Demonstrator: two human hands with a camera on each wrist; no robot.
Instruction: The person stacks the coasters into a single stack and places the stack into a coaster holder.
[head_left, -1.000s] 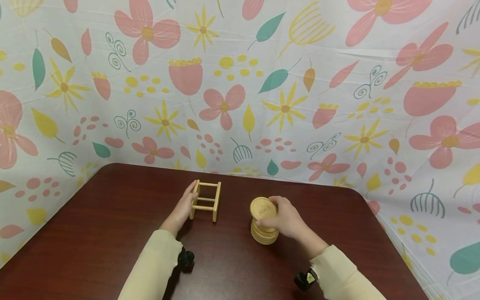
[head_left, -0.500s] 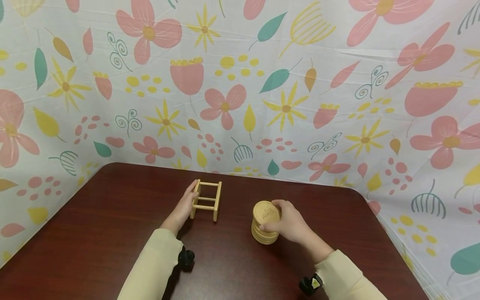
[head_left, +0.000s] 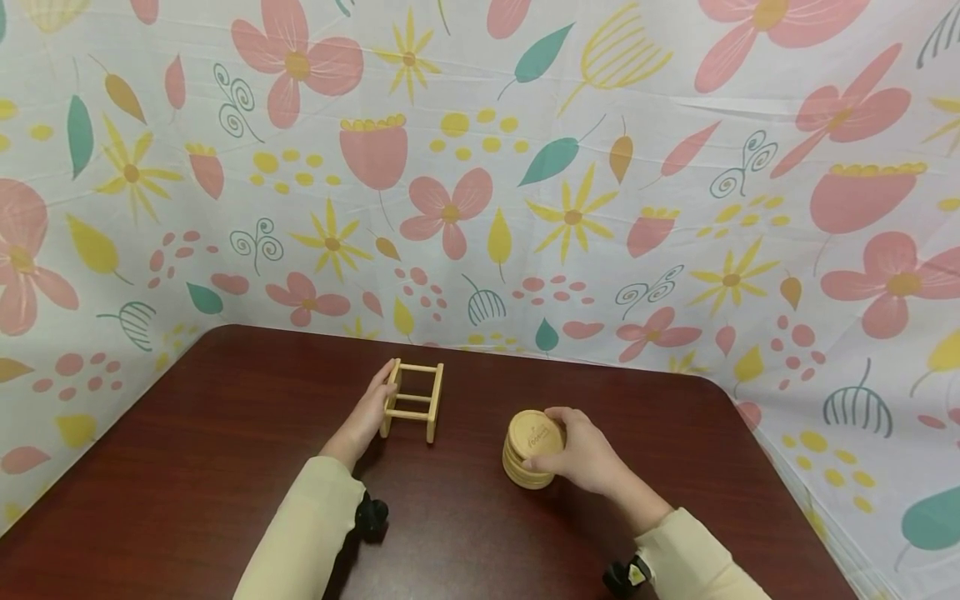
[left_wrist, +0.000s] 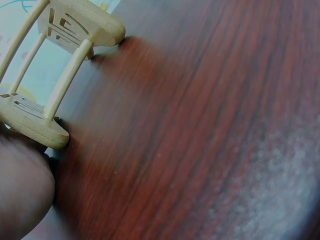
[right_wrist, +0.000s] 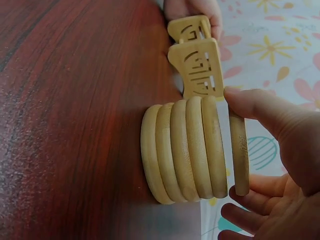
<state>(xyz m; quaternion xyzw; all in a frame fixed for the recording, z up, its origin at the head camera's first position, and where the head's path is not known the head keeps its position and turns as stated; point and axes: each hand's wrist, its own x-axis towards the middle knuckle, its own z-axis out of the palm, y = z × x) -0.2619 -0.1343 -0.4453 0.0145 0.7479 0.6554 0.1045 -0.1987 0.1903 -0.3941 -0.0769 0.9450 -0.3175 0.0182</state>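
Observation:
My left hand (head_left: 363, 421) grips the near side panel of a small wooden coaster rack (head_left: 432, 408), which stands on the table. Round rails join its two cut-out panels, seen closely in the left wrist view. To the right, my right hand (head_left: 591, 457) pinches a round wooden coaster (right_wrist: 239, 152) by its edge, thumb on one side and fingers on the other. Engraved marks show on its top face. Just beneath it stands a stack of several similar coasters (right_wrist: 182, 150); in the right wrist view a narrow gap separates the held coaster from the stack.
The dark red-brown table (head_left: 465, 517) has rounded far corners. Behind and beside it hangs a white cloth (head_left: 480, 183) with flowers and leaves. Black camera mounts sit on the left wrist (head_left: 371, 517) and the right wrist (head_left: 626, 575).
My right hand has brought the coaster toward me and slightly right, so it now lies more squarely over the stack. The left hand and the rack have stayed in place.

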